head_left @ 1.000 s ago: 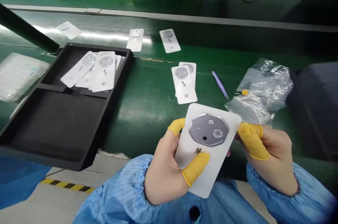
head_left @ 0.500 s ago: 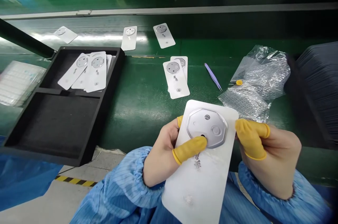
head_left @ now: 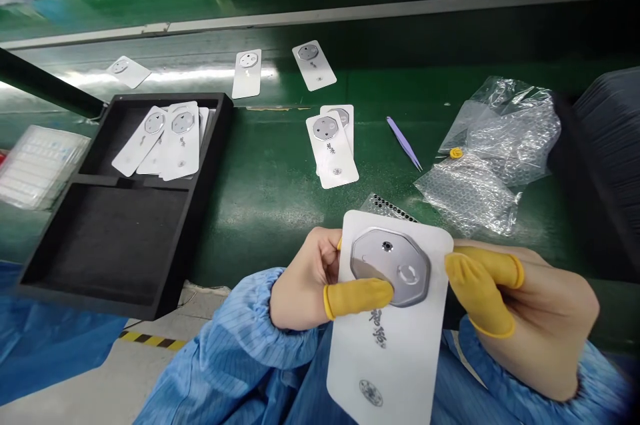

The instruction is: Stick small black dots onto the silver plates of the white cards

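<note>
A white phone back cover [head_left: 380, 358] with a silver octagonal camera plate, dark lettering and a round emblem is held up in front of me, tilted. My left hand [head_left: 320, 285], wearing yellow finger cots, grips its left side, the thumb lying across the plate's lower edge and the other fingers mostly behind. At the cover's upper right edge, my right hand [head_left: 520, 305] pinches with yellow-covered thumb and finger. Just behind the top edge shows a clear sheet with rows of black dots [head_left: 390, 207]; what supports it is hidden.
Two overlapping covers [head_left: 334, 151] lie ahead on the green bench, beside purple tweezers [head_left: 404, 143]. Bubble wrap [head_left: 480, 178] with a yellow finger cot [head_left: 455, 153] is at right. A black tray [head_left: 185, 218] holds several covers at left. Dark stacked sheets [head_left: 613, 138] stand far right.
The cover has moved slightly down and turned, and its emblem now shows sharply. My left thumb has shifted lower on the plate. The dotted sheet has come into view behind the top edge.
</note>
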Demonstrator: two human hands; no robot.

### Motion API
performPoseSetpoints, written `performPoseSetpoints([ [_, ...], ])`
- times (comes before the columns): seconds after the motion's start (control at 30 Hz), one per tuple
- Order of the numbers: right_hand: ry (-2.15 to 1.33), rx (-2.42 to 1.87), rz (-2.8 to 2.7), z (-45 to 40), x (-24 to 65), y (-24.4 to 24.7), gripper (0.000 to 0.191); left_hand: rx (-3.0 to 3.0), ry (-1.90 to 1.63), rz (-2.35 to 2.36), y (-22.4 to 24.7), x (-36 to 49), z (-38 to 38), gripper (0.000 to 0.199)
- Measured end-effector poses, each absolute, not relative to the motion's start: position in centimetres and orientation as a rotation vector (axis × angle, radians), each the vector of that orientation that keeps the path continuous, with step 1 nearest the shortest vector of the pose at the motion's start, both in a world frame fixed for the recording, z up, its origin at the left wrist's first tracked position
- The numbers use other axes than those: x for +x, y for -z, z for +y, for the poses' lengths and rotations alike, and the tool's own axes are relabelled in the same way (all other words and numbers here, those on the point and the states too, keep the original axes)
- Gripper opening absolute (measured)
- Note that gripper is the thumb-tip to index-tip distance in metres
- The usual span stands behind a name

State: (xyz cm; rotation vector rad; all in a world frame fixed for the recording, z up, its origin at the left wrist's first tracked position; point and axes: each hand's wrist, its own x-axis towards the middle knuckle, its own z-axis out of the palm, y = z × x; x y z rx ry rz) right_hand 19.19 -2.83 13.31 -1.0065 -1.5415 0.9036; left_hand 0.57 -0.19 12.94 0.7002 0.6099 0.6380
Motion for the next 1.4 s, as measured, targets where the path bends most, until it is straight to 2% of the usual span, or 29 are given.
performPoseSetpoints([
  [0.27,-0.835,-1.143,-1.549,-2.1,19.0,-12.4,0.016,0.674,-0.665,0.721,-13.1,0.7,-0.5,0.012],
  [0.6,-0.954,-1.153,-1.448,-1.3,18.6,-12.4,0.020,0.638,-0.668,0.739,-12.6,0.2,-0.2,0.012],
  [0.93,-0.891,-1.282,-1.428,-1.2,18.3,-11.4,0.020,0.745,-0.773,0.876,-12.5,0.6,-0.6,0.011],
  [1.07,-0.992,-1.329,-1.257,-1.0,18.4,-10.8,0.017,0.603,-0.713,0.799,-12.6,0.6,-0.3,0.013],
  [1.23,-1.312,-1.197,-1.088,-1.0,18.2,-11.5,0.032,0.332,-0.714,0.720,-13.3,0.7,0.0,0.027],
  [1.4,-1.299,-1.173,-1.098,-1.1,18.1,-12.1,0.022,0.333,-0.667,0.785,-13.5,0.5,0.3,0.031],
])
